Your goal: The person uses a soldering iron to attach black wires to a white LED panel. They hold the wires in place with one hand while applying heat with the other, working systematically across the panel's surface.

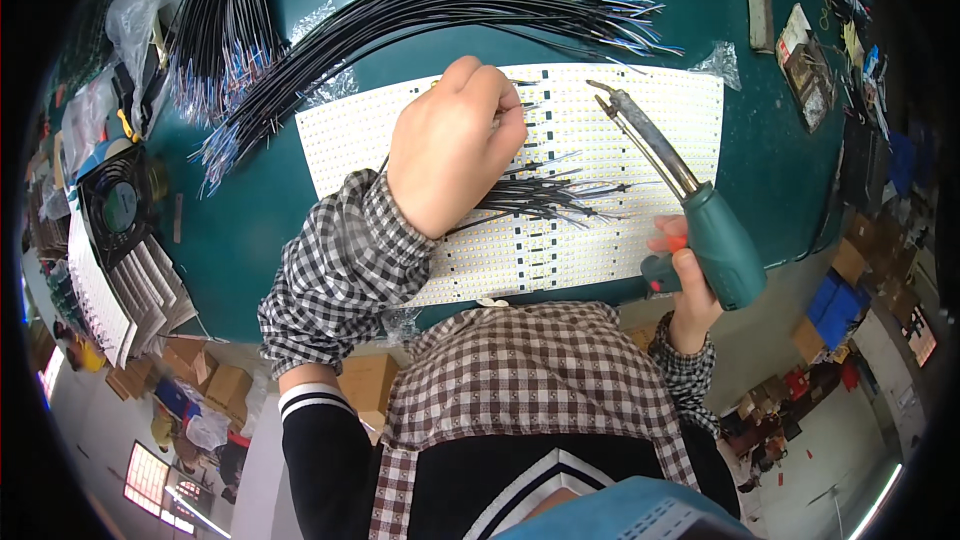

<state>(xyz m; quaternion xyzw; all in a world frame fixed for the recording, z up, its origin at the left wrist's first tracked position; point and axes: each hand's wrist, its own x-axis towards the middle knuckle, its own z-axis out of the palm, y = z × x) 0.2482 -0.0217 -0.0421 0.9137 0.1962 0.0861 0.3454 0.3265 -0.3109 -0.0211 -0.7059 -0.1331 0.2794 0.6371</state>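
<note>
Both of your hands are busy: your left hand (455,145) is clenched over black wires (545,195) on the white LED panel (620,130) mid-desk. Your right hand (685,285) grips a green soldering iron (690,205) near the desk's (770,160) front edge, tip above the panel.

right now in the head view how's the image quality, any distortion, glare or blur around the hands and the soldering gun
Head view: strong fisheye, so the green table edge and the white LED strip panel bow toward a black rim. Lighting is even with soft shadows and no harsh glare on the panel. The left hand, right hand and green soldering gun are sharp; the clutter at the edges looks squeezed and softer.
</note>
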